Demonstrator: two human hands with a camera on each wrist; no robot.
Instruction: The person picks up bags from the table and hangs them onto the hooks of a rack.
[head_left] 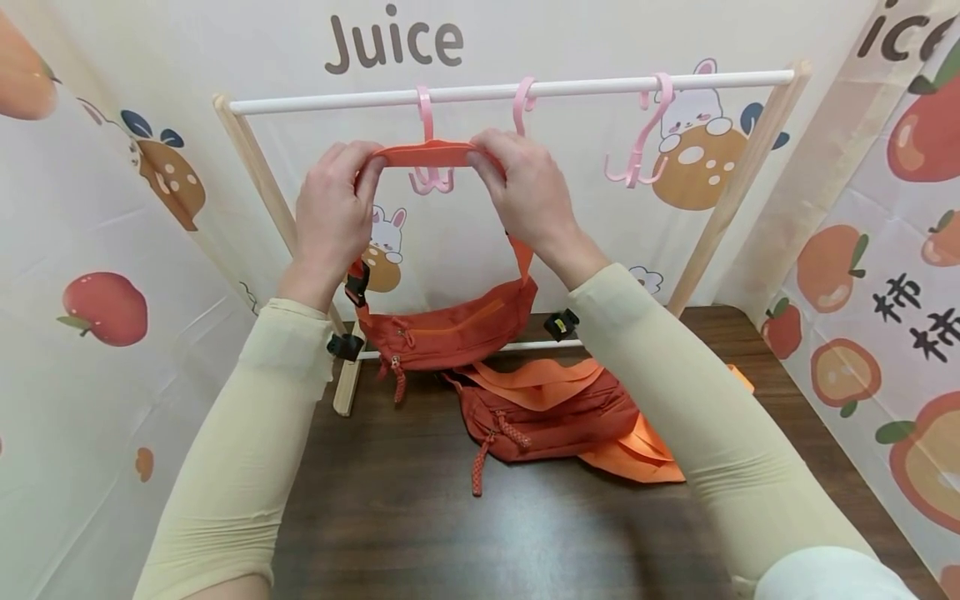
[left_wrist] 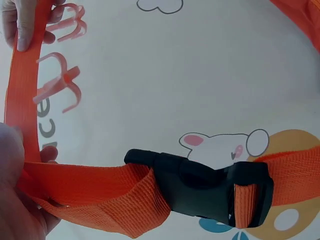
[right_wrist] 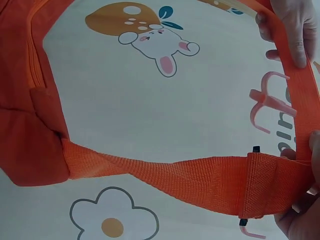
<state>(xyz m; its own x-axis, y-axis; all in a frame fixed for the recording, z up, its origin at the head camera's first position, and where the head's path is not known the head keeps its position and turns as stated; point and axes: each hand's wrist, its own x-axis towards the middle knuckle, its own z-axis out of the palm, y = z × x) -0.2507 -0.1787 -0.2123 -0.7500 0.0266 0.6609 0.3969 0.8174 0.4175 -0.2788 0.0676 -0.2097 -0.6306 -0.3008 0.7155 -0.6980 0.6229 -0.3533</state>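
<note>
A red-orange waist bag point(head_left: 457, 329) hangs in the air from its orange strap point(head_left: 423, 156). My left hand point(head_left: 337, 212) pinches the strap's left part between thumb and fingers, and my right hand point(head_left: 528, 187) pinches it on the right. The strap is taut between them, just in front of a pink hook point(head_left: 433, 179) on the rack. A black side-release buckle point(left_wrist: 200, 185) on the strap is fastened, as the left wrist view shows. In the right wrist view the strap twists below a black slider point(right_wrist: 256, 150). Zip pulls with cords dangle from the bag.
A second waist bag point(head_left: 555, 417) lies on the dark wooden table point(head_left: 390, 517), its orange straps spread. The rack's white rail point(head_left: 585, 87) also carries a middle pink hook point(head_left: 521, 104) and a right one point(head_left: 637, 154). Printed cloth walls surround the table.
</note>
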